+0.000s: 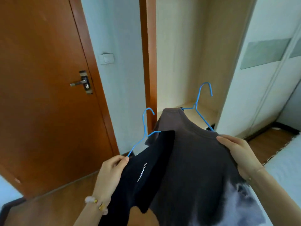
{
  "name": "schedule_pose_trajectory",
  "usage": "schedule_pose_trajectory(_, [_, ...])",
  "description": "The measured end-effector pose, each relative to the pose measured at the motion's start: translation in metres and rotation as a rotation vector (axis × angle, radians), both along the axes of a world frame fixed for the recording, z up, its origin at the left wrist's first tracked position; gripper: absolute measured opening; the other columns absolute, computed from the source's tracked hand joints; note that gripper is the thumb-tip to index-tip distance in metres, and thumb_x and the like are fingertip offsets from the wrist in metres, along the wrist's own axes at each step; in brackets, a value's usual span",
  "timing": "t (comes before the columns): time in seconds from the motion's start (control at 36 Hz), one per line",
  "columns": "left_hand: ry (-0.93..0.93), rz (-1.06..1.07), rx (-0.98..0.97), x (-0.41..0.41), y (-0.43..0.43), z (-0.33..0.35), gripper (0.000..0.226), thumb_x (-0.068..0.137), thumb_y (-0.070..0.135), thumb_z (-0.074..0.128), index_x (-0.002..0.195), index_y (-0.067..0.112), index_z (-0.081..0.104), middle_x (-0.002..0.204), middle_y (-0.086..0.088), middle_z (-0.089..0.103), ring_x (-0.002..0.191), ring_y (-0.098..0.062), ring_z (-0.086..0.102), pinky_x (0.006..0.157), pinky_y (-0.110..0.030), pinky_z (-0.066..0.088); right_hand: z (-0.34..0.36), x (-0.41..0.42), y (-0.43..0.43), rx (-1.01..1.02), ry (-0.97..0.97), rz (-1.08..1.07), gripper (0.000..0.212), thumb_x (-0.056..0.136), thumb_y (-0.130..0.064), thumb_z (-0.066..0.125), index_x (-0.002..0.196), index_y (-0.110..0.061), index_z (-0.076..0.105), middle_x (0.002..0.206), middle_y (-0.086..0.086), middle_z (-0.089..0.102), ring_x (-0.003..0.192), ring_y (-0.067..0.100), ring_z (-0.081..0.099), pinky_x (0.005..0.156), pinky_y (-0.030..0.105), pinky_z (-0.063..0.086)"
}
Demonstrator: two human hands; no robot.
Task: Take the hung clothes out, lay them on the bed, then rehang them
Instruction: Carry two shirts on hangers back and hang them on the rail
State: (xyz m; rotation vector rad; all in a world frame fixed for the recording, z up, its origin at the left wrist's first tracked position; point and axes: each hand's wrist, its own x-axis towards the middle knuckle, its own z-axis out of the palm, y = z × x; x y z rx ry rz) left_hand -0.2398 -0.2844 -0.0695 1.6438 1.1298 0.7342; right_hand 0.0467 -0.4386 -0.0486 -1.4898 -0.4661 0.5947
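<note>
Two thin blue wire hangers carry soft knit T-shirts, held up in front of the open beige wardrobe (187, 62), left of the bed's (286, 160) white edge. The left hand (112, 170) curls round the black shirt (146, 176) and pinches the lower end of its hanger (147, 135). The right hand (239, 154) grips the shoulder of the brown-grey shirt (195, 160), fingers folded over the ribbed collar seam beside its hanger (195, 106). That shirt has a cloudy pale print low down. The black one bears small white lettering, too blurred to read.
</note>
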Motion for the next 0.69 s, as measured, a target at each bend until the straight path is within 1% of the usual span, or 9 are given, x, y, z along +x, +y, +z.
schedule_pose_trajectory(0.08, [-0.088,-0.088,-0.116,0.047,0.043,0.008,0.02,0.086,0.021,0.061,0.076,0.006,0.07,0.086,-0.023,0.069,0.08,-0.03,0.063,0.082,-0.044,0.048,0.007,0.021,0.028,-0.008,-0.025,-0.076,0.016,0.09,-0.01,0.056,0.089,-0.009,0.071,0.08,0.006,0.074,0.07,0.016,0.067,0.05,0.014,0.052])
schedule_pose_trajectory(0.17, [-0.144,-0.19,-0.243,0.09,0.084,0.021,0.02,0.09,0.012,0.056,0.079,0.006,0.071,0.083,-0.018,0.071,0.086,-0.029,0.064,0.084,-0.042,0.048,0.02,0.04,0.056,0.005,-0.084,-0.166,0.022,0.09,-0.008,0.055,0.077,-0.018,0.07,0.075,0.001,0.072,0.072,0.015,0.064,0.049,0.013,0.051])
schedule_pose_trajectory(0.22, [-0.156,-0.287,-0.275,0.117,0.106,0.035,0.015,0.087,0.014,0.058,0.085,0.01,0.073,0.09,-0.014,0.074,0.093,-0.032,0.067,0.091,-0.045,0.048,0.028,0.05,0.07,0.003,-0.145,-0.212,0.025,0.09,-0.009,0.056,0.075,-0.022,0.07,0.079,-0.001,0.072,0.073,0.013,0.065,0.056,0.017,0.053])
schedule_pose_trajectory(0.25, [-0.166,-0.342,-0.273,0.13,0.114,0.042,0.014,0.083,0.018,0.061,0.088,0.013,0.073,0.094,-0.013,0.074,0.097,-0.033,0.067,0.095,-0.047,0.048,0.031,0.056,0.075,0.005,-0.178,-0.23,0.025,0.09,-0.009,0.056,0.076,-0.023,0.07,0.081,-0.001,0.072,0.073,0.011,0.066,0.06,0.018,0.055])
schedule_pose_trajectory(0.31, [-0.19,-0.446,-0.252,0.153,0.128,0.057,0.02,0.076,0.022,0.063,0.093,0.017,0.072,0.098,-0.01,0.074,0.101,-0.031,0.066,0.099,-0.047,0.047,0.037,0.064,0.084,0.026,-0.229,-0.268,0.025,0.09,-0.008,0.055,0.077,-0.025,0.068,0.083,-0.003,0.071,0.066,0.001,0.066,0.058,0.011,0.054])
schedule_pose_trajectory(0.42, [-0.275,-0.575,-0.198,0.198,0.152,0.079,0.021,0.088,0.007,0.057,0.103,0.014,0.069,0.101,-0.004,0.074,0.102,-0.022,0.067,0.097,-0.038,0.048,0.044,0.084,0.096,0.076,-0.305,-0.324,0.023,0.091,-0.008,0.054,0.083,-0.025,0.067,0.081,-0.01,0.069,0.061,-0.012,0.063,0.052,0.002,0.046])
schedule_pose_trajectory(0.53, [-0.355,-0.605,-0.161,0.239,0.175,0.095,0.022,0.091,0.009,0.055,0.105,0.017,0.068,0.104,-0.005,0.073,0.106,-0.024,0.065,0.099,-0.039,0.047,0.054,0.109,0.111,0.082,-0.314,-0.319,0.021,0.093,-0.013,0.052,0.094,-0.027,0.069,0.085,-0.012,0.075,0.075,-0.005,0.067,0.061,0.006,0.05])
schedule_pose_trajectory(0.61, [-0.389,-0.589,-0.154,0.267,0.189,0.1,0.017,0.092,0.011,0.054,0.098,0.018,0.069,0.097,-0.006,0.074,0.1,-0.025,0.067,0.09,-0.036,0.051,0.062,0.128,0.129,0.107,-0.313,-0.282,0.023,0.094,-0.009,0.048,0.092,-0.023,0.067,0.077,-0.015,0.074,0.072,-0.007,0.067,0.06,0.005,0.049])
schedule_pose_trajectory(0.69, [-0.408,-0.565,-0.14,0.291,0.203,0.099,0.017,0.091,0.013,0.055,0.094,0.021,0.07,0.098,-0.007,0.073,0.101,-0.027,0.066,0.096,-0.042,0.049,0.064,0.151,0.151,0.119,-0.305,-0.238,0.022,0.095,-0.007,0.046,0.097,-0.017,0.065,0.08,-0.011,0.071,0.068,-0.008,0.066,0.057,0.004,0.047])
